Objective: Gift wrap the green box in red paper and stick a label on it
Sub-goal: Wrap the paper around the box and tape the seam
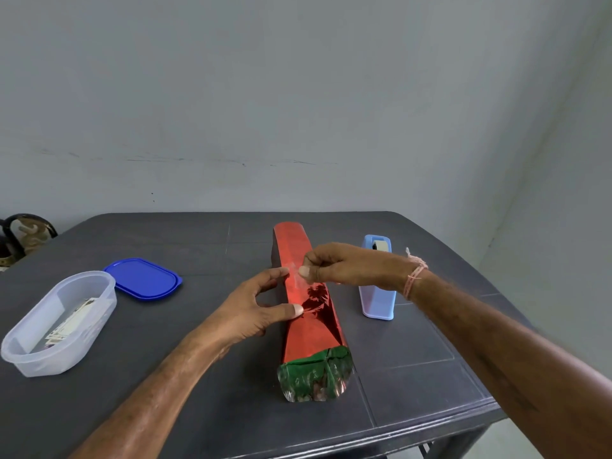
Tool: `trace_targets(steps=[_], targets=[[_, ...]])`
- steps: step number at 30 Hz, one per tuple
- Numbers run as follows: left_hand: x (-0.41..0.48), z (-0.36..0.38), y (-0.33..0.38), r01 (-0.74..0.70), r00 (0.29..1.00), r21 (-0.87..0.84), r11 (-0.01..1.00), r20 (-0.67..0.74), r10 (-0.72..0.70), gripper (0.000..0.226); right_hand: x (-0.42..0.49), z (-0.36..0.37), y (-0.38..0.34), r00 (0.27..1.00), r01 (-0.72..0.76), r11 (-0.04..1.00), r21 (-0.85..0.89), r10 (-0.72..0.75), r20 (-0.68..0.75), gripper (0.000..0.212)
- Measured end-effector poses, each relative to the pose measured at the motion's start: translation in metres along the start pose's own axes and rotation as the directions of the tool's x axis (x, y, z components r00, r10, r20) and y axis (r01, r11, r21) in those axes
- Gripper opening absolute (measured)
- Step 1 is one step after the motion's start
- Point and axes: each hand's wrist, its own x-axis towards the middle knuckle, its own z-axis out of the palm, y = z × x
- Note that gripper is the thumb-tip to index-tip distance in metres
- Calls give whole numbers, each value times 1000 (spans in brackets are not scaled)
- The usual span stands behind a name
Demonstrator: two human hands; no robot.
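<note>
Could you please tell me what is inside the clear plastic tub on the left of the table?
The clear tub holds a loose pile of small cards or labels. Their print is too small to read, and lower ones are covered. Its blue lid lies beside it.

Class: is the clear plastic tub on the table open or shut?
Open: the clear tub has no cover; its blue lid lies flat beside it on the table.
</note>
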Motion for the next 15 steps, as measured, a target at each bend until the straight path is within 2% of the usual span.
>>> trace_targets(steps=[6,10,15], targets=[[3,-1,-4,-11,1000,-3,1000,-1,11,75,13,4,-9,989,-62,988,-140,80,128,45],[5,-2,-6,-6,1000,9,1000,13,6,79,18,1,-18,972,-119,972,-205,156,176,35],[5,0,-6,-18,1000,19,1000,5,18,81,20,2,-25,970,-137,946,-295,188,154,32]])
